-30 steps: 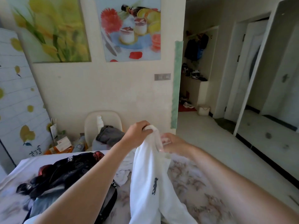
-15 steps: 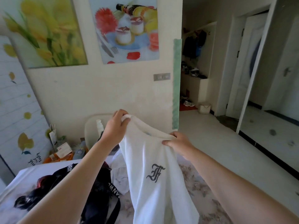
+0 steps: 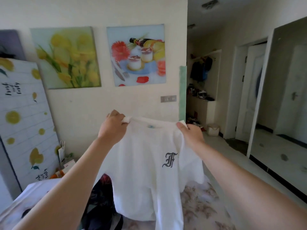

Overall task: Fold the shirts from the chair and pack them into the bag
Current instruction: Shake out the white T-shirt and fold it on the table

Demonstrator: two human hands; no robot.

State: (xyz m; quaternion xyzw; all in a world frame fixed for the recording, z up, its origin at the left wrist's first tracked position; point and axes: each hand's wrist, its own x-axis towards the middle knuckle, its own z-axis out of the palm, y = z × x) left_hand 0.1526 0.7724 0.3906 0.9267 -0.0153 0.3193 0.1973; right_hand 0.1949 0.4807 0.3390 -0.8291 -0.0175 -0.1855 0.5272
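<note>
The left hand [image 3: 114, 127] gripped one shoulder of the white T-shirt [image 3: 146, 171] and the right hand [image 3: 191, 136] pinched the other. Together they held it spread in the air above the patterned table [image 3: 201, 206], its black letter F [image 3: 169, 160] facing the camera. On the table beside its lower edge lay a dark bag [image 3: 99, 198], possibly a backpack, partly hidden.

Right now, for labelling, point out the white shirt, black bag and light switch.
white shirt [image 3: 146, 163], head view, chest fabric
black bag [image 3: 99, 205], head view, side panel
light switch [image 3: 168, 98], head view, plate centre
</note>
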